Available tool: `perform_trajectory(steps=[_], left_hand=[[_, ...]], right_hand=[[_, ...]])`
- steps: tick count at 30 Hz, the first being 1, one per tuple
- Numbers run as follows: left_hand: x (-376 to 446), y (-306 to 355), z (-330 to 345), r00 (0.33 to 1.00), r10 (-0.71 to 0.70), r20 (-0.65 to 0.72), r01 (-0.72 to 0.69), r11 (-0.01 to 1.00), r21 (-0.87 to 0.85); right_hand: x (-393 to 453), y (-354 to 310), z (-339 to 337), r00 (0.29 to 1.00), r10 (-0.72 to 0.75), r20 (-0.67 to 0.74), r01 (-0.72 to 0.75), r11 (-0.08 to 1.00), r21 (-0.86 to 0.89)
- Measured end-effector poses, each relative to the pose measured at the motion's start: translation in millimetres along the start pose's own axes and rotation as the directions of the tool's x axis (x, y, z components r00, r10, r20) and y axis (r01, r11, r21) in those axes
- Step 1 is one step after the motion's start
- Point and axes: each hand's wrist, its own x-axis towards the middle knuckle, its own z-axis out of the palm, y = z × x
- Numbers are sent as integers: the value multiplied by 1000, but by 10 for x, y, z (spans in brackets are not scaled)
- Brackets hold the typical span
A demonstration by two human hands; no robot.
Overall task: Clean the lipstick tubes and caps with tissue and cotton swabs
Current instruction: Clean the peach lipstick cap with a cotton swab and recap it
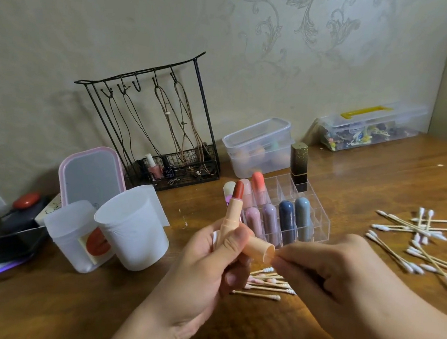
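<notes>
While the left hand [216, 261] grips an uncapped peach lipstick tube [230, 216] upright, its red bullet [239, 190] exposed, the same hand also holds the matching peach cap [259, 250] lying sideways with its open mouth toward the right hand [330, 267]. The right hand's fingers are pinched together at the cap's rim — presumably on a cotton swab working inside, though the swab itself is hidden, so I cannot tell for sure. Used swabs [266, 284] lie on the tabletop [352, 176] just below the hands, clean swabs [422, 243] are scattered to the right, and the clear organizer [281, 213] with other lipsticks stands just behind. The likely trouble: the bare bullet stands close to the fingers, and a twist of the cap could smear or snap it — or the two-item grip could let the cap slip. No readable brand or writing shows; the nail polish bottles [159, 170] carry marks too small to read.
</notes>
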Motion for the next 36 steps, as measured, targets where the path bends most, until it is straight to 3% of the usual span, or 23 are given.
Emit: perform_trajectory(steps=[13,16,20,31,36], left_hand=[[-13,20,37,1000,-8,6,8,1000,-17],[-11,17,34,1000,-19,-8,19,1000,-3],[-12,17,28,1000,-24,-20,24,1000,4],[-21,19,6,999,10,41,-11,999,30],[-6,-10,-23,999,1,52,-3,999,35]], right_hand=[[-11,-6,24,998,0,-69,-5,997,-78],[-24,11,56,998,-51,-22,50,998,-47],[-24,8,45,998,2,-67,-8,996,-92],[-27,16,41,997,-80,-25,79,996,-27],[-21,-12,33,994,-41,-100,31,994,-102]])
